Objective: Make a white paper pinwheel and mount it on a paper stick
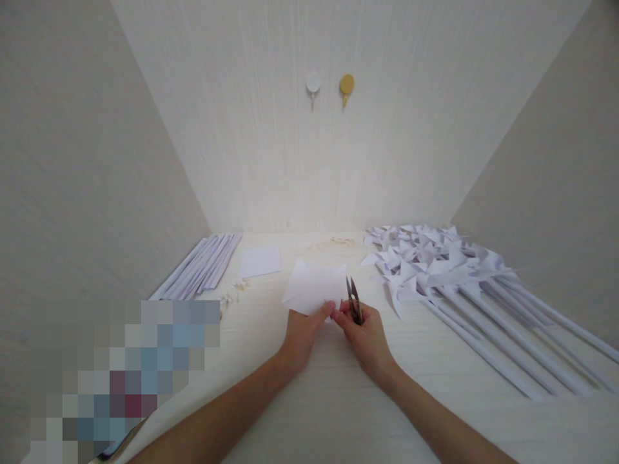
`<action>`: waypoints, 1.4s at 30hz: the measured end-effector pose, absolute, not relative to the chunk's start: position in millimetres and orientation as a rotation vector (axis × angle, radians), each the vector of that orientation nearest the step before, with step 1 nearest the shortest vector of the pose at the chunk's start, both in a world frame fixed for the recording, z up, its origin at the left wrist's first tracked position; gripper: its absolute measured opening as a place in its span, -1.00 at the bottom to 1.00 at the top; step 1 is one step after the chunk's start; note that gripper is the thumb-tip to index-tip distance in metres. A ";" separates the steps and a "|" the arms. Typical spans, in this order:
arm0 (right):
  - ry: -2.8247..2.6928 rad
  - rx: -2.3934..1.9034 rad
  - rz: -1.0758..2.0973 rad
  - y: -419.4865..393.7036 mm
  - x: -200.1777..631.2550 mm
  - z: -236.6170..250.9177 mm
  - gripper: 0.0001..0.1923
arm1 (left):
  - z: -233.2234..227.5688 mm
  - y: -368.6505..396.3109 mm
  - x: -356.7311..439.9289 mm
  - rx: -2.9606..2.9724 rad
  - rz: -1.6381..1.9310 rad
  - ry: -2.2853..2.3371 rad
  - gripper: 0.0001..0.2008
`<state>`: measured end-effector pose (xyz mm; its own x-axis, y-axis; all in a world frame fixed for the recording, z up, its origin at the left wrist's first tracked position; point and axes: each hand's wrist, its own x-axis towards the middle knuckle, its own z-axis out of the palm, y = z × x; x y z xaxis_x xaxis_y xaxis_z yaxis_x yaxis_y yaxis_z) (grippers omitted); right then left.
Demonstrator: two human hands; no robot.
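In the head view, my left hand grips a white square sheet of paper near its lower edge, with the thumb on top. The sheet is held up over the table, its corners spread outward. My right hand is closed around a pair of small thread snips, blades pointing up and away from me. Its fingertips also meet the sheet's lower right corner, close to my left thumb. Whether the corner is cut there is too small to tell.
Finished paper pinwheels on rolled sticks are heaped at the right. A bundle of rolled paper sticks lies at the left, beside a flat paper square. Small pins are scattered nearby. Two hooks hang on the back wall.
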<state>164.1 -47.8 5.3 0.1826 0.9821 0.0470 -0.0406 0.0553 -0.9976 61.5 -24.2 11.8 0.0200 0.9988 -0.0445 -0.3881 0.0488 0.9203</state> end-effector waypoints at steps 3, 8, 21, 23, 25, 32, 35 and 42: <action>-1.020 -1.118 1.174 -49.5 162.8 7.6 -0.70 | 15.1 -19.3 58.0 0.886 1.391 1.024 -0.72; -1.018 -1.018 1.291 -53.2 158.6 11.1 -0.60 | 26.2 -10.5 55.1 0.673 1.430 0.976 -0.82; -1.193 -0.949 1.426 -65.4 150.1 12.8 -0.60 | 46.5 -24.6 61.5 0.556 1.338 0.837 -0.82; -1.165 -0.962 1.425 -64.4 150.4 12.3 -0.60 | 46.2 -25.2 61.5 0.555 1.344 0.837 -0.81; -1.151 -0.975 1.423 -63.9 150.4 12.4 -0.60 | 46.1 -25.4 61.5 0.555 1.352 0.836 -0.80; -1.142 -1.016 1.404 -65.4 149.3 16.4 -0.57 | 43.6 -24.4 61.8 0.579 1.389 0.827 -0.80; -1.133 -1.024 1.403 -65.2 149.0 16.4 -0.57 | 43.2 -24.6 61.4 0.598 1.392 0.828 -0.81; -1.172 -1.096 1.327 -62.3 151.0 9.7 -0.58 | 43.2 -24.4 61.1 0.601 1.384 0.842 -0.81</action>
<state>151.0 -62.3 9.7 -0.0769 0.9970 -0.0087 -0.1142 -0.0175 -0.9933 61.1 -24.4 43.2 -0.0166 0.9871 -0.1590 -0.5956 0.1179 0.7946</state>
